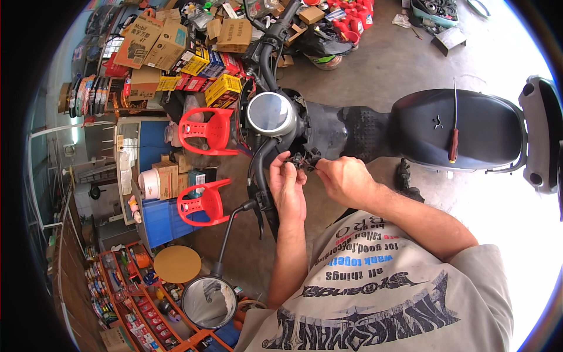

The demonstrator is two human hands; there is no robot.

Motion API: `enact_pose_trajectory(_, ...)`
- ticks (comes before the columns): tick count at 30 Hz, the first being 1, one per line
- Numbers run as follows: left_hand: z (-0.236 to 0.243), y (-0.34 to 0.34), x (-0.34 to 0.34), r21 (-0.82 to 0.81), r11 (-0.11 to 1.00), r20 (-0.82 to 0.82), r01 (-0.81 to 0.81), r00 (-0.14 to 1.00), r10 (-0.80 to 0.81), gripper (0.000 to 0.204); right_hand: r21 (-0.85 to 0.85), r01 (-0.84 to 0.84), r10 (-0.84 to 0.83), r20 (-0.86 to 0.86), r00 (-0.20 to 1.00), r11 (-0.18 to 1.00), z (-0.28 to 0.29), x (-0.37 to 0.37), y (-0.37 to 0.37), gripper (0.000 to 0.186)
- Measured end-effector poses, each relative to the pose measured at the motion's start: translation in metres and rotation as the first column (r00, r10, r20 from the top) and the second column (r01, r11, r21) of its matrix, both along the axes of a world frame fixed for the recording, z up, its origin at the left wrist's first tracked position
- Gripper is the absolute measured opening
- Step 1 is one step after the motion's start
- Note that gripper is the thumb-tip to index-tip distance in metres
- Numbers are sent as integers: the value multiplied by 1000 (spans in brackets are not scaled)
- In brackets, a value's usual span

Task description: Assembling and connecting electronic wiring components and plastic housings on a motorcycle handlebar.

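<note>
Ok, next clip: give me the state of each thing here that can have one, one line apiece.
Left hand: grip pinched on the small black connector by the handlebar.
Right hand: fingers closed on the same connector's wiring.
Scooter: parked, panel below the round gauge off, wiring exposed.
Screwdriver: lying loose on the seat, untouched.
Round mirror: mounted on its stalk.
Red plastic chairs: unoccupied.

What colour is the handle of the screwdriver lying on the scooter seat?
Reddish-brown, seen in the head view: the screwdriver lies on the black scooter seat.

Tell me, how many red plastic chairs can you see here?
2. One red chair stands left of the scooter's round gauge; the other red chair is below it, beside the blue bin. The clutter may hide more.
</note>
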State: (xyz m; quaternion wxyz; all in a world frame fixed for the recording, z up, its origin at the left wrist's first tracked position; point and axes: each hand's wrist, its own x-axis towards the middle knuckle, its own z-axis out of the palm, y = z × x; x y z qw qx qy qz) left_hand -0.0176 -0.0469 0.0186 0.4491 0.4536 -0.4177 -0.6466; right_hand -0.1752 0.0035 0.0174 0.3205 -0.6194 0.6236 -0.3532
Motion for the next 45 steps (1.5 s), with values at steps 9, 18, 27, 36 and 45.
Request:
enact_pose_trajectory(9,-2,-6,0,-104,991,44,82,996,-78,21,-43,29,-26,76,997,999,1,-6,-1,13)
enact_pose_trajectory(18,-4,-12,-1,-46,998,-30,36,999,-37,20,-91,-7,2,-55,999,996,-5,-4,-8,14)
enact_pose_trajectory(27,-5,-9,-4,42,999,-141,2,990,4,15,-96,53,-46,74,996,994,-13,3,-6,15)
enact_pose_trajectory(36,-9,-6,-3,23,998,-105,-59,993,61,19,-85,81,-65,175,982,993,-15,8,-2,14)
enact_pose_trajectory(45,-3,-6,3,-88,996,22,34,999,-32,18,-57,79,-67,197,978,995,-3,4,-2,13)
